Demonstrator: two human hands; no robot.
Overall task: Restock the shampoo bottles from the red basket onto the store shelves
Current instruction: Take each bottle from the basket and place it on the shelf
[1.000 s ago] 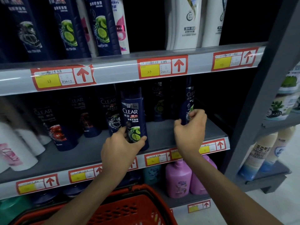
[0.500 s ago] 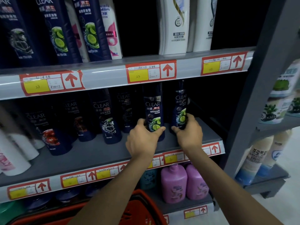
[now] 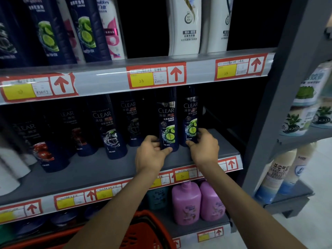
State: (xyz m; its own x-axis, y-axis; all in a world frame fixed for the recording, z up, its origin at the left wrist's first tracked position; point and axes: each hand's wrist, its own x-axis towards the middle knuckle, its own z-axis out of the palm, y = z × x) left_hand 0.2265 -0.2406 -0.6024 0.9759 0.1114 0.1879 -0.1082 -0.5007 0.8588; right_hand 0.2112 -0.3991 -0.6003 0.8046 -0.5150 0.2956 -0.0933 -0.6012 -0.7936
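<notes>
Two dark blue CLEAR shampoo bottles with lime labels stand upright side by side on the middle shelf (image 3: 100,169). My left hand (image 3: 152,155) grips the base of the left lime bottle (image 3: 168,123). My right hand (image 3: 204,148) grips the base of the right lime bottle (image 3: 191,119). The red basket (image 3: 147,232) sits low in front, below my left forearm; its inside is not visible.
More dark CLEAR bottles (image 3: 111,130) line the middle shelf to the left. Blue and white bottles (image 3: 185,26) fill the upper shelf. Pink bottles (image 3: 186,203) stand on the lower shelf. A grey upright (image 3: 280,105) bounds the shelf on the right, with another rack beyond.
My left hand carried its lime bottle right and back until it stands beside the right bottle. My right hand slid down to its bottle's base. The view has moved closer.
</notes>
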